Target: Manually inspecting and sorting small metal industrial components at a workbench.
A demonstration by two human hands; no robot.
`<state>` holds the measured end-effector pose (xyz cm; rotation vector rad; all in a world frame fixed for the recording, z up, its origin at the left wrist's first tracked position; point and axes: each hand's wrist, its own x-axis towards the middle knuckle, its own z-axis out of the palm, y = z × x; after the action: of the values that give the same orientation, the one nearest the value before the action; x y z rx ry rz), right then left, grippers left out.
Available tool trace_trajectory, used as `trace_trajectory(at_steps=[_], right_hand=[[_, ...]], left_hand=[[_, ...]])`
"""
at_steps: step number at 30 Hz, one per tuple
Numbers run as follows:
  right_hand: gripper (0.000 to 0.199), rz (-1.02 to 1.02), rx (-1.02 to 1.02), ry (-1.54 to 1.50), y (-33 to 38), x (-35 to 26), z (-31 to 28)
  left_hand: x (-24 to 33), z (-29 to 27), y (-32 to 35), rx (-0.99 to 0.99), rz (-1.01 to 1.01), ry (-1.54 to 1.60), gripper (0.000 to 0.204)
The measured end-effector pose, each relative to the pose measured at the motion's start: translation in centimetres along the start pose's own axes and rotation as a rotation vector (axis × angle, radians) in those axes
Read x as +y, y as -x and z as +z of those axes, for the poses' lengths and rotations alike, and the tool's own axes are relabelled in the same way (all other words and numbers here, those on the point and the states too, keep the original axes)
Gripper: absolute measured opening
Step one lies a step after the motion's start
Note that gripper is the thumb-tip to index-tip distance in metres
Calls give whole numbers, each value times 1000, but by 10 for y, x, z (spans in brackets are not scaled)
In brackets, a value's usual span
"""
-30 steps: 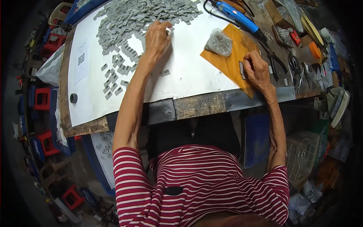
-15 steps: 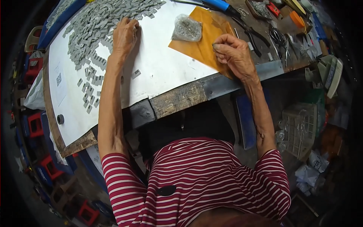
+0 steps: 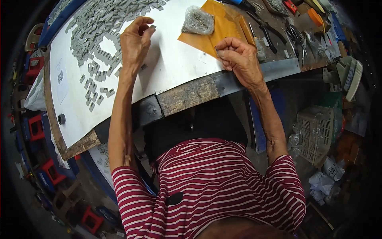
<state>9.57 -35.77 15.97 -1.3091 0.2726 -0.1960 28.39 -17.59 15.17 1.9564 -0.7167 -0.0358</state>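
Note:
My left hand [image 3: 134, 46] is raised above the white sheet [image 3: 171, 59], beside a heap of small grey rectangular pieces [image 3: 93, 36]. A small grey piece [image 3: 152, 26] is pinched at its fingertips. Over the corner of a yellow-orange sheet [image 3: 207, 44], my right hand [image 3: 242, 59] holds thumb and forefinger together. Whatever lies in that pinch is too small to make out. A clear plastic bag [image 3: 197, 20] of tiny metal parts rests on the yellow-orange sheet, to the left of my right hand. Several loose grey pieces lie spread near my left forearm.
Black-handled pliers [image 3: 268, 38] and other hand tools lie at the right of the table, near an orange-rimmed container [image 3: 312, 19]. A dark ring [image 3: 61, 118] sits at the left edge. The metal-capped table edge [image 3: 278, 75] runs in front of me. Red stools [image 3: 36, 127] stand at left.
My left hand has come away from the heap toward the right, now with a grey piece in its fingertips. My right hand has shifted slightly left, still pinched.

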Motion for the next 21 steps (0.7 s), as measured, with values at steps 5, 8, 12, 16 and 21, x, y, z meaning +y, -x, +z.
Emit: trace_trajectory(at_steps=[5, 8, 12, 16, 21], right_hand=[[13, -15, 26, -11, 3, 3, 15], [13, -2, 19, 17, 7, 1, 24], [13, 3, -33, -29, 15, -1, 40], [12, 0, -46, -34, 23, 2, 50], [12, 11, -23, 14, 22, 9, 53]], left_hand=[[36, 0, 43, -82, -166, 493, 17], [46, 13, 71, -122, -356, 936, 16], [50, 19, 95, -122, -476, 1088, 13], [49, 24, 106, -43, -532, 1123, 12], [51, 24, 113, -74, -540, 1121, 11]])
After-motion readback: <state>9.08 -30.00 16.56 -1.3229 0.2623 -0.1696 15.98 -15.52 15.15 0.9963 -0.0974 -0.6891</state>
